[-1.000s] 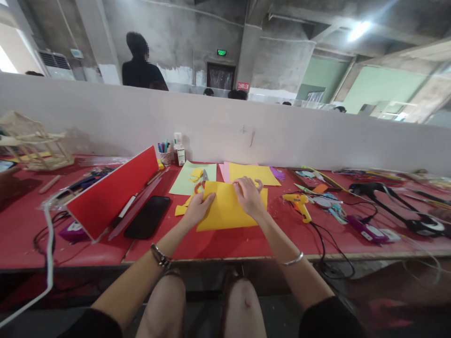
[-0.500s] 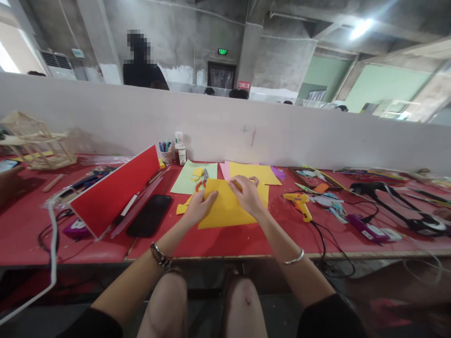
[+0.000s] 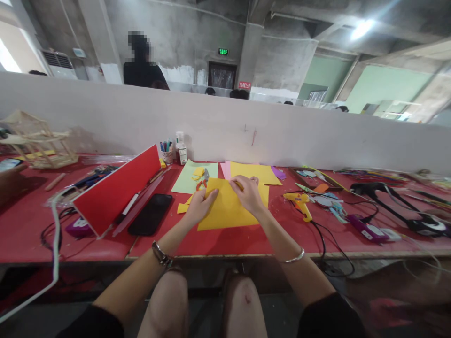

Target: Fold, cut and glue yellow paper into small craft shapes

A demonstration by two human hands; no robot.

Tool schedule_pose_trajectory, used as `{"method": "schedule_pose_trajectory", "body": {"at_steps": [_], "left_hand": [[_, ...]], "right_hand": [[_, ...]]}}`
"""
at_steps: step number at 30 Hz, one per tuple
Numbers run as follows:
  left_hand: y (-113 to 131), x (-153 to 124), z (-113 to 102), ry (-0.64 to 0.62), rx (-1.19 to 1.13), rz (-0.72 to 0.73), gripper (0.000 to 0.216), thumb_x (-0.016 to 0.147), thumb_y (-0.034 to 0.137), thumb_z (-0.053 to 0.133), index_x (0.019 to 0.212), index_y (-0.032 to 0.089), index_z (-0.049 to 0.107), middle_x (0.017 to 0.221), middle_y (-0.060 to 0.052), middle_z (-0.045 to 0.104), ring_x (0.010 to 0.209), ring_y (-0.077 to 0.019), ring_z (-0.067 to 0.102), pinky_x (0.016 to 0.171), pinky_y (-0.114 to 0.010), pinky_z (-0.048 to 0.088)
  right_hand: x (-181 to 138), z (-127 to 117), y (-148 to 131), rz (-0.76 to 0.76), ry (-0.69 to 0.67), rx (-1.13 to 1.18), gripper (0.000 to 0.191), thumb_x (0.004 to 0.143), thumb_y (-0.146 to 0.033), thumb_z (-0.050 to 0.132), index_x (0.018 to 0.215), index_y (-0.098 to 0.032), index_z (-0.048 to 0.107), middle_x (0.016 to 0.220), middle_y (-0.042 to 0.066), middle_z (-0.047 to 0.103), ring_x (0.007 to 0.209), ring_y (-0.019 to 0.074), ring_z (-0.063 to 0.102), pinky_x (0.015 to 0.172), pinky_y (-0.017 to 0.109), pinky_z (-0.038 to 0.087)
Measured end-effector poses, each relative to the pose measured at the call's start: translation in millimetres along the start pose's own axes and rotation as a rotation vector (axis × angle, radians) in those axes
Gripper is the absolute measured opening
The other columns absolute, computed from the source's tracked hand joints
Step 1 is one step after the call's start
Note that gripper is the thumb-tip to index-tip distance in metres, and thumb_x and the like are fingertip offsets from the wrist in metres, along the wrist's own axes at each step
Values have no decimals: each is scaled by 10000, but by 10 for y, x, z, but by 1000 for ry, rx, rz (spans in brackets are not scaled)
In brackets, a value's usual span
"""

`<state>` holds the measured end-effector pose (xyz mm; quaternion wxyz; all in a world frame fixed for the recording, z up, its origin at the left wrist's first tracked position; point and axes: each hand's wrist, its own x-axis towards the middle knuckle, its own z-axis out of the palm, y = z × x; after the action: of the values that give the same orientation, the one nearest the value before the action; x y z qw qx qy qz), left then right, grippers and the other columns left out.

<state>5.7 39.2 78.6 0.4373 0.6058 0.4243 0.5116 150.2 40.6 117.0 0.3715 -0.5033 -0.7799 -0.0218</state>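
A yellow-orange paper sheet point(image 3: 229, 211) lies on the red table point(image 3: 225, 241) in front of me. My left hand point(image 3: 198, 205) rests flat on the sheet's left edge, fingers stretched out. My right hand point(image 3: 248, 192) presses on the sheet's far part, fingers bent down onto the paper. Red-handled scissors point(image 3: 202, 180) lie just beyond my left hand on a pale green sheet point(image 3: 183, 180). More yellow paper point(image 3: 255, 172) and a pink sheet point(image 3: 224, 170) lie behind the hands.
A red board point(image 3: 116, 190) leans at the left, with a black phone point(image 3: 150, 214) beside it. A yellow glue gun point(image 3: 299, 203) with its cord lies to the right amid craft bits. A pen cup point(image 3: 165, 152) stands by the white partition point(image 3: 282, 141). A person stands beyond it.
My right hand has slid slightly left along the sheet's far edge. The left hand has stayed on the left edge.
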Motion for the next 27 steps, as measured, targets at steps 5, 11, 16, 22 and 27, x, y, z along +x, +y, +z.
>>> {"method": "schedule_pose_trajectory", "body": {"at_steps": [5,11,16,22,27], "left_hand": [[-8,-3,7,8,-17,20,342,637,486,477,626,146,512,575,-8,574,487,-127,500,420,-211,368],[-13,-10,-36,70,61,-31,306,616,455,489,546,157,487,512,8,539,476,-120,479,396,-195,320],[-74,-19,-19,65,7,-77,301,621,453,476,564,158,490,510,21,521,449,-103,444,388,-190,311],[-196,10,-8,164,164,-63,306,639,399,474,454,170,391,430,48,400,443,-89,382,389,-187,264],[-227,19,-38,168,201,-72,285,660,342,471,447,172,387,432,48,397,452,-93,381,399,-191,262]], "right_hand": [[1,20,21,-22,7,-38,240,839,-256,347,659,-183,489,689,-38,601,624,96,509,642,266,194],[-28,20,120,-72,-28,-106,240,837,-261,359,661,-190,505,620,-36,589,534,92,471,697,264,233],[-59,52,253,-42,-65,-90,247,829,-270,372,642,-191,514,616,-14,583,564,114,490,638,239,288],[-102,129,349,-94,-110,-111,233,833,-230,359,751,-193,574,749,25,612,699,141,526,616,235,321],[-151,200,375,-107,-96,-191,234,838,-223,356,860,-192,586,776,35,605,730,152,523,635,251,322]]}}
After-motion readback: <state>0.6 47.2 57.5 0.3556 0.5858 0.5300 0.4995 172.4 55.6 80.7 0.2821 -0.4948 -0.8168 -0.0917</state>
